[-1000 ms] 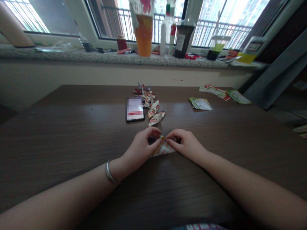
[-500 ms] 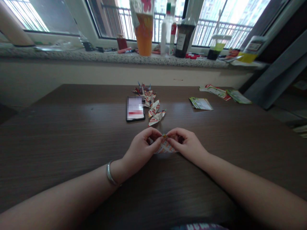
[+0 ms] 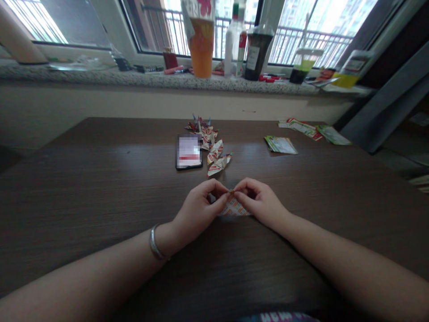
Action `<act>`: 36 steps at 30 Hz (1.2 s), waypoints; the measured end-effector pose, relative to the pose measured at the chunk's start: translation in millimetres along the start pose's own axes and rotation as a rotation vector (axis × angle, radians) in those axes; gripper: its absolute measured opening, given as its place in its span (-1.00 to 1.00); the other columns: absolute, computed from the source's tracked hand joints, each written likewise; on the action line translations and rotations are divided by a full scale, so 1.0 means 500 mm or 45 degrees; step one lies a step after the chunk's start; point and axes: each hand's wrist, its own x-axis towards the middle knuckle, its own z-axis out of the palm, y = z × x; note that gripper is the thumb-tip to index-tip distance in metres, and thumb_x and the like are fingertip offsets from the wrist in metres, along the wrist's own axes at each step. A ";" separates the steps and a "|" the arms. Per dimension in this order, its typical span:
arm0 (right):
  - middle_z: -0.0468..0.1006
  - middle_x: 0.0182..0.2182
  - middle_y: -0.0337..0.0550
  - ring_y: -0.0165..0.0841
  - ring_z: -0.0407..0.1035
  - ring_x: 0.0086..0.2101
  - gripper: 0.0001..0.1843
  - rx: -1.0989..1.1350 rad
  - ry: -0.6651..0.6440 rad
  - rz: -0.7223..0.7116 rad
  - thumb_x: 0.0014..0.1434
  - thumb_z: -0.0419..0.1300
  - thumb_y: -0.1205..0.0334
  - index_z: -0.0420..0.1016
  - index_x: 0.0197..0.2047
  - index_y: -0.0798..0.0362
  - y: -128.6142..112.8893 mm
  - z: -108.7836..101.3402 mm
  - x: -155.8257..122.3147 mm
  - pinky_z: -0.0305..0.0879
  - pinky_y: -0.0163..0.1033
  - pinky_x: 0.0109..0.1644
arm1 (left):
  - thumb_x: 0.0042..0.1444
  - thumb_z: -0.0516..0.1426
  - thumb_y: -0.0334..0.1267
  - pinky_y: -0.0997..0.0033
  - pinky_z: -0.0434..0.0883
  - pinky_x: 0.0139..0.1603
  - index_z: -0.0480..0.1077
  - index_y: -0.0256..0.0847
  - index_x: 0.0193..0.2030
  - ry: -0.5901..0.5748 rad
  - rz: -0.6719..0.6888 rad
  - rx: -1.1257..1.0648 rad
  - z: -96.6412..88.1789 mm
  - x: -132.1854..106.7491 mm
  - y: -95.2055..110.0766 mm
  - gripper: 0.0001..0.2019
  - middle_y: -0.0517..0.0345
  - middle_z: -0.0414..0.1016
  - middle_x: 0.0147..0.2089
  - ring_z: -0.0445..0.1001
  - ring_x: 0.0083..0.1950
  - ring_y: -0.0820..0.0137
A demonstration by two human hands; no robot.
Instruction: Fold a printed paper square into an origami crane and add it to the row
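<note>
Between my hands is a small piece of patterned paper, white with orange and grey marks, just above or on the brown table. My left hand pinches its top edge between thumb and forefinger. From the other side my right hand pinches the same edge, the fingertips of both hands almost touching. Part of the paper is hidden behind my fingers. Beyond my hands, several folded paper pieces lie in a curved row. A phone with a blurred screen lies just left of them.
A stack of green-and-white paper sheets lies at the back right of the table. Behind it are red-and-white packets and another green one. On the stone windowsill stand a large orange drink cup, bottles and other cups.
The pinched fingertips have shifted slightly right and down, closing over the small yellow-green tip that showed between them. The folded pieces stay where they were.
</note>
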 end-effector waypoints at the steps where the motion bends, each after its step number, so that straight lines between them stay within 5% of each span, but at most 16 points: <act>1: 0.48 -0.47 -0.25 -0.41 0.32 -0.44 -0.90 -0.004 -0.012 0.003 0.13 0.17 0.22 0.46 -0.34 0.06 -0.001 -0.001 0.001 0.24 -0.32 -0.35 | 0.12 0.17 -0.19 0.51 0.35 -0.39 0.44 -0.22 -0.35 -0.018 0.007 0.009 0.000 0.000 0.000 -0.85 0.18 0.50 -0.39 0.44 -0.36 0.44; 14: 0.42 -0.53 -0.29 -0.44 0.27 -0.47 -0.89 -0.244 -0.287 0.011 0.16 0.19 0.26 0.50 -0.36 0.07 0.005 -0.004 -0.001 0.17 -0.32 -0.39 | 0.10 0.15 -0.26 0.50 0.32 -0.36 0.47 -0.21 -0.35 -0.215 0.074 0.202 -0.010 0.008 -0.013 -0.90 0.22 0.51 -0.40 0.43 -0.38 0.46; 20: 0.51 -0.40 -0.21 -0.38 0.35 -0.34 -0.94 -0.452 -0.155 -0.210 0.12 0.26 0.27 0.53 -0.29 0.05 0.015 -0.011 0.005 0.24 -0.27 -0.24 | 0.04 0.18 -0.28 0.44 0.33 -0.32 0.48 -0.21 -0.40 -0.157 0.068 0.360 -0.010 0.019 -0.026 -0.92 0.19 0.50 -0.41 0.43 -0.36 0.42; 23: 0.53 -0.32 -0.17 -0.34 0.35 -0.25 -0.92 -0.538 -0.070 -0.462 0.15 0.26 0.27 0.52 -0.26 0.05 0.013 -0.020 0.001 0.26 -0.21 -0.13 | 0.05 0.16 -0.28 0.43 0.33 -0.31 0.48 -0.23 -0.40 -0.085 0.008 0.413 -0.012 0.027 -0.034 -0.91 0.17 0.51 -0.40 0.44 -0.35 0.41; 27: 0.56 -0.26 -0.15 -0.32 0.33 -0.24 -0.87 -0.672 -0.167 -0.762 0.22 0.18 0.24 0.54 -0.19 0.03 0.005 -0.025 -0.012 0.26 -0.18 -0.11 | 0.07 0.14 -0.26 0.44 0.33 -0.33 0.47 -0.24 -0.38 -0.052 -0.052 0.417 -0.016 0.035 -0.045 -0.88 0.16 0.52 -0.39 0.44 -0.37 0.41; 36: 0.56 -0.21 -0.14 -0.31 0.33 -0.21 -0.78 -0.889 -0.347 -0.834 0.29 0.09 0.24 0.53 -0.09 0.00 0.006 -0.013 -0.020 0.28 -0.20 -0.12 | 0.09 0.13 -0.25 0.43 0.30 -0.33 0.47 -0.22 -0.37 -0.099 -0.007 0.487 -0.023 0.039 -0.057 -0.88 0.18 0.51 -0.40 0.44 -0.36 0.40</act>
